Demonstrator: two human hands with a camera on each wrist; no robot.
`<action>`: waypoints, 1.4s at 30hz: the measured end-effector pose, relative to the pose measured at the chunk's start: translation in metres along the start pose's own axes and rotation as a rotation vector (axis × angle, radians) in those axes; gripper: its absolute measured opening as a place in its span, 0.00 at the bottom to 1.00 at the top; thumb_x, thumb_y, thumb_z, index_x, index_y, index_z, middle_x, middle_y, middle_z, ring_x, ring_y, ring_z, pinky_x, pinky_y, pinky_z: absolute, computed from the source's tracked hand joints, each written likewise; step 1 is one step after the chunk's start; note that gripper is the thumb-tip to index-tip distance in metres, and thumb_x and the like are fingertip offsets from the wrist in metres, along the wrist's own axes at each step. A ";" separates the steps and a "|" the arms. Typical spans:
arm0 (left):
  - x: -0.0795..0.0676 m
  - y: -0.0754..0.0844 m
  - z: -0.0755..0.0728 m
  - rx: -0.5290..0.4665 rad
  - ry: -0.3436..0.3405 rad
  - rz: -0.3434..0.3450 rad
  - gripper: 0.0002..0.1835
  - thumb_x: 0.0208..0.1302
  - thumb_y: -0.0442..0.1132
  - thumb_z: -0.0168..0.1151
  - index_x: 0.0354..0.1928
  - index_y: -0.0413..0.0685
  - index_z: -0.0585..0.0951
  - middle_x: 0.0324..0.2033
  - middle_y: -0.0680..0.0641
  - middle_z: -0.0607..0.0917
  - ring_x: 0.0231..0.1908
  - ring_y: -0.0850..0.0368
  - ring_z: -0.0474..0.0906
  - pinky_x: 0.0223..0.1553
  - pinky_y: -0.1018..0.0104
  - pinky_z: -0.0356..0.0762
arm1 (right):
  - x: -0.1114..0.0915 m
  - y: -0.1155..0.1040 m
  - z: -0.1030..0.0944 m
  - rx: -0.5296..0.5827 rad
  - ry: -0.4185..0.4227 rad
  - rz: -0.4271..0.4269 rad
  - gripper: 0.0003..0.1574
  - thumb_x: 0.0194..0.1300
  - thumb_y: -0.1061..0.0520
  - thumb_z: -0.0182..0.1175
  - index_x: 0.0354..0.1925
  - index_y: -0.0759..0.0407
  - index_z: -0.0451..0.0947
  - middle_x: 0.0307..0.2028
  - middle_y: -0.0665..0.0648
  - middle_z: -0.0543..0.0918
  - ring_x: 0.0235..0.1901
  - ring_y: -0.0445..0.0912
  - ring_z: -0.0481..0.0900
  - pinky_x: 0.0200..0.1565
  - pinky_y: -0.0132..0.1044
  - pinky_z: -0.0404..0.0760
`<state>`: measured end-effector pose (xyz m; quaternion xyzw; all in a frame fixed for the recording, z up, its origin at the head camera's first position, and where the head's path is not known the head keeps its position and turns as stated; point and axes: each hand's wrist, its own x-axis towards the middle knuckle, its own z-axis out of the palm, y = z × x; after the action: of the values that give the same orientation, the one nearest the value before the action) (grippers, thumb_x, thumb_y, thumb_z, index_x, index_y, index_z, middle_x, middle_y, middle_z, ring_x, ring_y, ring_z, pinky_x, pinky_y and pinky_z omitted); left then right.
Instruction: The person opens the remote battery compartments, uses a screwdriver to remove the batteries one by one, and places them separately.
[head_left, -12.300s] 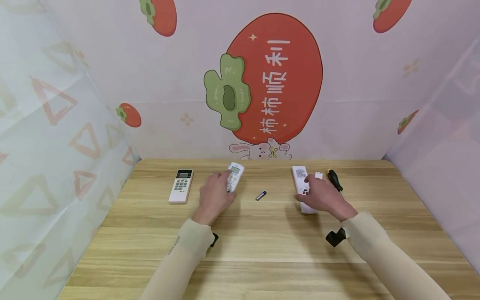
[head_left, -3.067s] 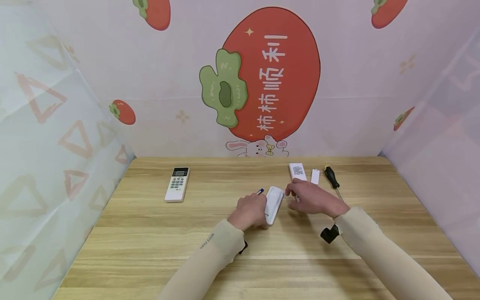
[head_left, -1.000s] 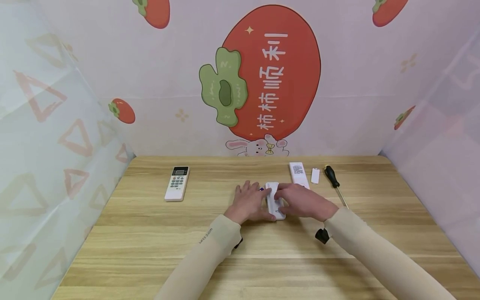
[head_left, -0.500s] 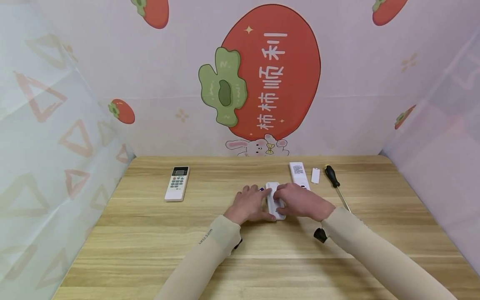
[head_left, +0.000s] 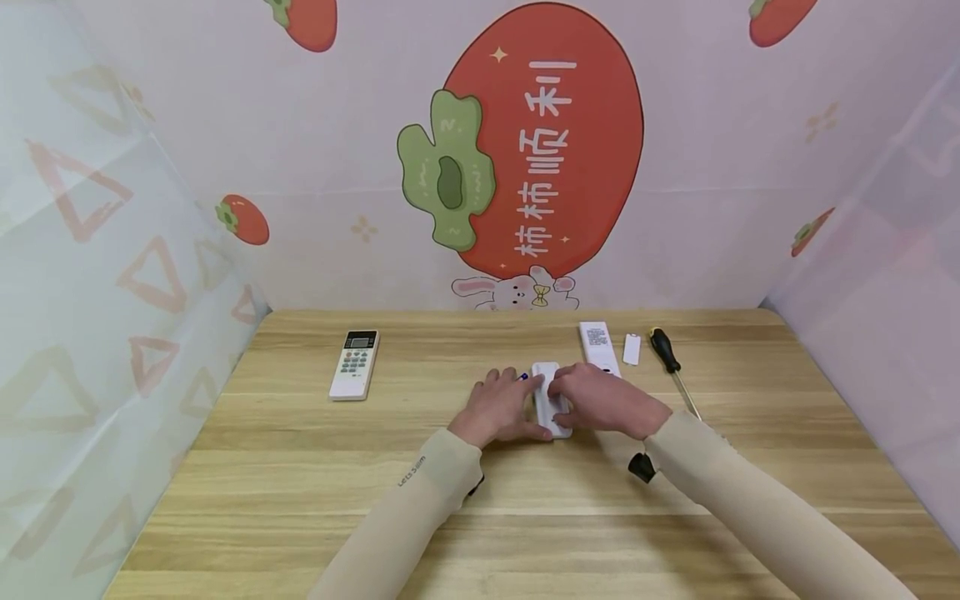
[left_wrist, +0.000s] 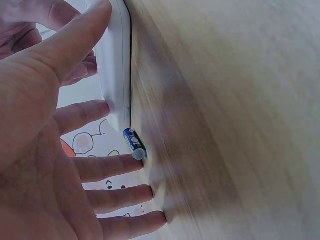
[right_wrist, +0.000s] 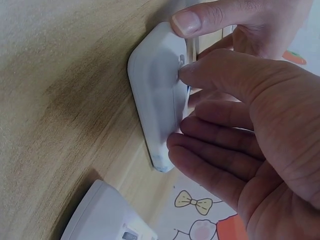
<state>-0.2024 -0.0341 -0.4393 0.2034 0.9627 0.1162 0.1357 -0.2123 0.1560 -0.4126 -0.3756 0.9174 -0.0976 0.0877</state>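
Observation:
A white remote control lies back up on the table between both hands. My left hand holds it from the side, thumb at its near end and index fingertip at its far part. The other left fingers are spread on the tabletop, beside a blue battery. My right hand bends over the remote. In the right wrist view its thumb presses near the small latch of the battery cover, and its curled fingertips touch the back further along.
Behind the right hand lies a second white remote, back up, with a loose battery cover beside it. A black-handled screwdriver lies further right. A third remote, buttons up, is on the left of the wooden table.
Since the earliest frame, my left hand has brought the remote to the middle and turned it back up. My right hand has left the second remote for this one. In the last second, both hands barely move.

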 end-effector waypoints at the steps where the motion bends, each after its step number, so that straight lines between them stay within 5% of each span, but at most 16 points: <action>1: 0.000 0.000 0.000 0.000 0.000 0.000 0.50 0.51 0.71 0.72 0.75 0.64 0.68 0.65 0.43 0.73 0.61 0.42 0.68 0.64 0.40 0.66 | 0.000 0.000 0.000 0.002 0.000 0.000 0.16 0.58 0.53 0.76 0.43 0.59 0.88 0.39 0.53 0.86 0.36 0.42 0.80 0.42 0.38 0.83; 28: 0.000 0.000 0.001 0.007 0.009 0.015 0.50 0.51 0.70 0.72 0.75 0.65 0.68 0.64 0.44 0.73 0.60 0.43 0.67 0.63 0.40 0.66 | 0.006 -0.006 0.001 -0.007 -0.021 0.013 0.15 0.52 0.57 0.77 0.40 0.57 0.89 0.36 0.51 0.84 0.30 0.42 0.75 0.35 0.36 0.78; 42: -0.002 0.001 0.000 0.026 -0.001 0.008 0.49 0.52 0.71 0.71 0.76 0.66 0.67 0.64 0.44 0.72 0.60 0.43 0.66 0.62 0.41 0.67 | 0.004 -0.007 0.012 -0.116 0.083 -0.115 0.15 0.55 0.52 0.76 0.39 0.59 0.88 0.43 0.56 0.86 0.35 0.46 0.83 0.37 0.37 0.83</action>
<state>-0.1999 -0.0341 -0.4388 0.2090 0.9632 0.1042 0.1333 -0.2075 0.1470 -0.4225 -0.4277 0.9013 -0.0650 0.0219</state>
